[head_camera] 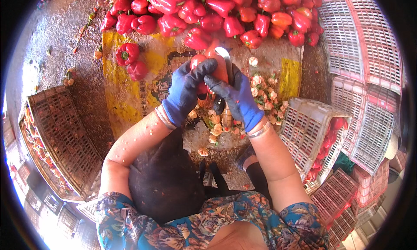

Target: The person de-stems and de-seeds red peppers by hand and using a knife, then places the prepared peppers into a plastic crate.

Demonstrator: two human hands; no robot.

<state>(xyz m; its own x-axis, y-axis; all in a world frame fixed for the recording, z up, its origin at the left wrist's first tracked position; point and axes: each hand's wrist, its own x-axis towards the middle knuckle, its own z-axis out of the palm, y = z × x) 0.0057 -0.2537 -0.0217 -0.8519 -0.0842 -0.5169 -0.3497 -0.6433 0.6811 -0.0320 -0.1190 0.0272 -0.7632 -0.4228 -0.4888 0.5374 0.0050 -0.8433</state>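
Note:
In front of my body, both hands wear blue gloves with black-coated fingers. My left hand (192,85) grips a red bell pepper (220,67) from the left side. My right hand (233,93) is on the pepper's right side and holds a knife, its curved metal blade (222,52) upright along the pepper. The right fingers also press on the pepper, and they hide much of the knife. On the sheet just below and right of the hands lie several cut pepper cores (265,92) with pale seeds.
A large heap of red bell peppers (195,12) covers the far side of the yellow-printed sheet (125,97). Two loose peppers (127,54) sit at its left. A crate of cores (65,142) stands left; a tilted crate (306,132) holding red peppers stands right, near stacked crates (361,32).

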